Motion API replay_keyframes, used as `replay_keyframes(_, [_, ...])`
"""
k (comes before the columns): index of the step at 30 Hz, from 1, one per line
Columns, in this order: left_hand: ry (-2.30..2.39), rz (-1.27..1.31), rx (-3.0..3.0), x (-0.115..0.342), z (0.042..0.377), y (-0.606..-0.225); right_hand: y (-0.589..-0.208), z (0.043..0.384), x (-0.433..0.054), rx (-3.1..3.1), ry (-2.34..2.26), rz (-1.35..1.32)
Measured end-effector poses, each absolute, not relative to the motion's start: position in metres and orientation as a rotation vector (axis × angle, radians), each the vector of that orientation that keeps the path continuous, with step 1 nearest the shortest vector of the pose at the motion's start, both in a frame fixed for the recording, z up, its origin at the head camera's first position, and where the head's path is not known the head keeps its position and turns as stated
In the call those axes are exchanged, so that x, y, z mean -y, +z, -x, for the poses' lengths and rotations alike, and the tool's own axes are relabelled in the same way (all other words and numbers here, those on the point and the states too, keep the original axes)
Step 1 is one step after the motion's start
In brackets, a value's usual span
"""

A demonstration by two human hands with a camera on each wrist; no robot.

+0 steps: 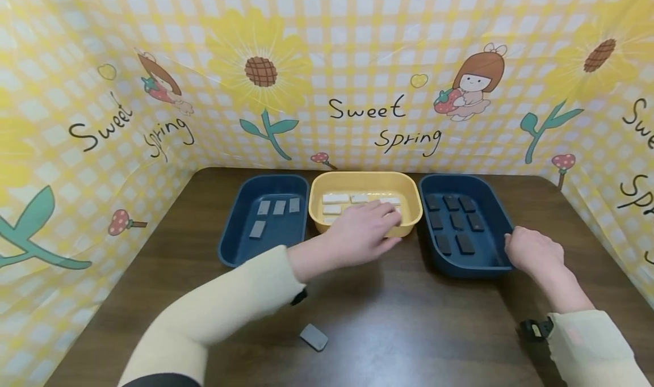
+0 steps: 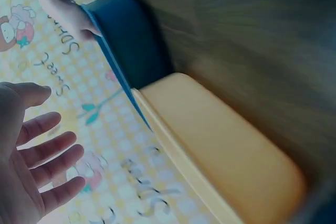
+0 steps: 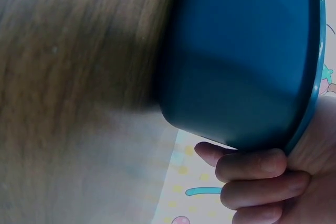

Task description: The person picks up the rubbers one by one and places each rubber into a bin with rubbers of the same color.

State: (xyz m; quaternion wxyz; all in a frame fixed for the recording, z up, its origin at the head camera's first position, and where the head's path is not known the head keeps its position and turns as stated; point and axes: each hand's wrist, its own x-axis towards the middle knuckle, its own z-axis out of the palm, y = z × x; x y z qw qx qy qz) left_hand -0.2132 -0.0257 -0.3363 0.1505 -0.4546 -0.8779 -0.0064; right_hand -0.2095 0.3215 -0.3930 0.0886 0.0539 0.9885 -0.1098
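My left hand point(image 1: 360, 232) hovers over the front of the yellow bin point(image 1: 365, 176), its fingers loosely spread. In the left wrist view that hand point(image 2: 39, 153) holds nothing and stands apart from the bin's outer wall. My right hand point(image 1: 535, 252) grips the right blue bin point(image 1: 487, 244) at its front right corner. In the right wrist view its curled fingers point(image 3: 260, 166) lie against the outside of the wall. White tiles point(image 1: 335, 198) lie in the yellow bin, some hidden by my left hand. Several black tiles point(image 1: 457, 221) lie in rows in the right blue bin.
Another blue bin point(image 1: 283, 240) stands left of the yellow one, with several grey tiles point(image 1: 279, 207) inside. One loose grey tile point(image 1: 314, 337) lies on the brown table point(image 1: 409, 330) near the front. A patterned cloth point(image 1: 352, 58) hangs behind and at both sides.
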Motion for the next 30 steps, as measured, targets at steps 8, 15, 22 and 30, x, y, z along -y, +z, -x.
replay_keyframes(8, [-0.163, 1.195, 2.631, 0.099, 0.184, -0.361, -0.392, 0.21, -0.322, -2.939, -0.333, -0.158])
replay_keyframes(15, [-0.184, 1.211, 2.748, 0.131, 0.145, -0.385, -0.391, 0.21, -0.322, -2.945, -0.325, -0.163])
replay_keyframes(22, [-0.093, 1.12, 3.052, 0.138, 0.12, -0.402, -0.391, 0.21, -0.324, -2.951, -0.322, -0.175])
replay_keyframes(30, [-0.089, 1.196, 3.052, 0.138, 0.11, -0.42, -0.394, 0.21, -0.323, -2.953, -0.326, -0.172])
